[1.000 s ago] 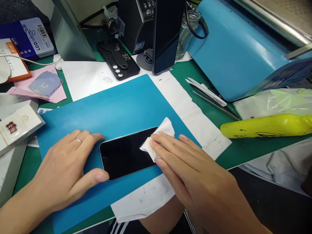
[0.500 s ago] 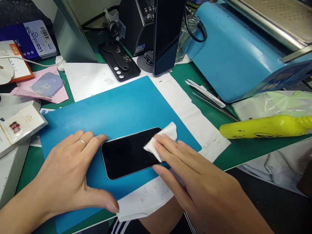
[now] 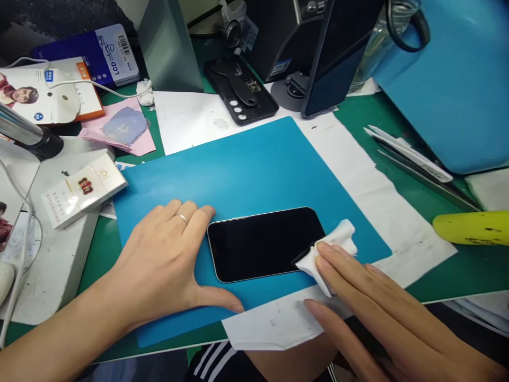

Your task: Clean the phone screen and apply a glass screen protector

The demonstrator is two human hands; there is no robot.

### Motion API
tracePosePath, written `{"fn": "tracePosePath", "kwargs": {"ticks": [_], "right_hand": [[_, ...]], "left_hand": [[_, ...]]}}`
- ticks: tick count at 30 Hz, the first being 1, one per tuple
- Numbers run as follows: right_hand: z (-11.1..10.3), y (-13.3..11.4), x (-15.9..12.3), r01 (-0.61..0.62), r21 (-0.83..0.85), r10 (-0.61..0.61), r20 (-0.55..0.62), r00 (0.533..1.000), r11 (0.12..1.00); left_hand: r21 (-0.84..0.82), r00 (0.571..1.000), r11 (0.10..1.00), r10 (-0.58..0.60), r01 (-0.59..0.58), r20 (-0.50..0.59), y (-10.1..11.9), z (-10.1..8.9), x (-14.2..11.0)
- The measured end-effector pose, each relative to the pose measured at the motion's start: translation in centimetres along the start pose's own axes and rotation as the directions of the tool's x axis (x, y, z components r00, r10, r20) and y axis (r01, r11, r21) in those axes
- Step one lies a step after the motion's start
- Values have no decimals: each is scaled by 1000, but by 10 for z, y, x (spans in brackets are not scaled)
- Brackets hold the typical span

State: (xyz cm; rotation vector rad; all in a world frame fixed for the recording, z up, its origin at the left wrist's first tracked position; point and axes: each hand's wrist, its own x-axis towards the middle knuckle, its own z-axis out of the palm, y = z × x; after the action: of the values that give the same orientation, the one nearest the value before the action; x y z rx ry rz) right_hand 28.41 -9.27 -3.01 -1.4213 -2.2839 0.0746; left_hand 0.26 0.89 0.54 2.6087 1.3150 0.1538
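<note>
A black phone (image 3: 263, 243) lies screen up on a blue mat (image 3: 246, 175). My left hand (image 3: 167, 265) rests flat on the mat at the phone's left end, fingers spread, a ring on one finger, fingertips against the phone's edge. My right hand (image 3: 358, 297) presses a small white wipe (image 3: 332, 249) down on the phone's lower right corner with straight fingers laid on top of it.
White paper (image 3: 382, 212) lies under the mat on a green bench. Behind are a black phone back (image 3: 240, 95), an upright dark screen (image 3: 338, 53) and a large blue roll (image 3: 457, 79). Tweezers (image 3: 413, 159) and a yellow tool (image 3: 471, 227) lie right; a white box (image 3: 83, 188) sits left.
The wipe and my right hand slid from the phone's upper right part down to its lower right corner. My left thumb came off the phone's front edge. The camera turned left.
</note>
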Motion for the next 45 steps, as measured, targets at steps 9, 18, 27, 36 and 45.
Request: {"fn": "tracePosePath", "kwargs": {"ticks": [9,18,27,36,45], "right_hand": [[14,-30,21,54,-146,-63,-52,997,988],[29,-44,77,215,27,-216,48,975,976],[30,-44,85,310,75,-313,31,949,948],[15,-34,47,296,119,-308,107,945,948],[-10,12,11,130,133,-149,145,978,983]], "left_hand": [[-29,999,999,-38,37,-12,3,4,-3],[-71,994,997,-41,34,-99,-13,7,2],[-86,980,996,15,-33,-199,-4,1,0],[-243,982,970,-38,-8,-184,-4,0,-6],[-253,981,967,-54,6,-185,-6,-1,-6]]}}
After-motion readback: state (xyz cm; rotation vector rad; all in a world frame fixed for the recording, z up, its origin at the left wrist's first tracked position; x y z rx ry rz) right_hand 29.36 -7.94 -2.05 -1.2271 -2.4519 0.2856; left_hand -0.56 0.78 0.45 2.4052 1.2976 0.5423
